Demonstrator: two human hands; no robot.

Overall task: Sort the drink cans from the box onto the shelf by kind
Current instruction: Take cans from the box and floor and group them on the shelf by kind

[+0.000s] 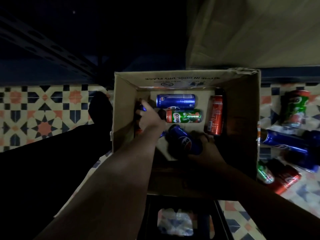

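Hands curl round blue cans in the box (242, 104): left hand (149, 116) one (142, 107), right hand (206, 149) another (184, 142).

"MILO" on green can (184, 116); "IN COOL DRY PLACE" on box (181, 78) flap.

Left hand (149, 116) hides its can; floor cans (285, 141) blurred.

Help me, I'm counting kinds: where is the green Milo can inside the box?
The green Milo can lies mid-box, just below a blue can, left of the red can.
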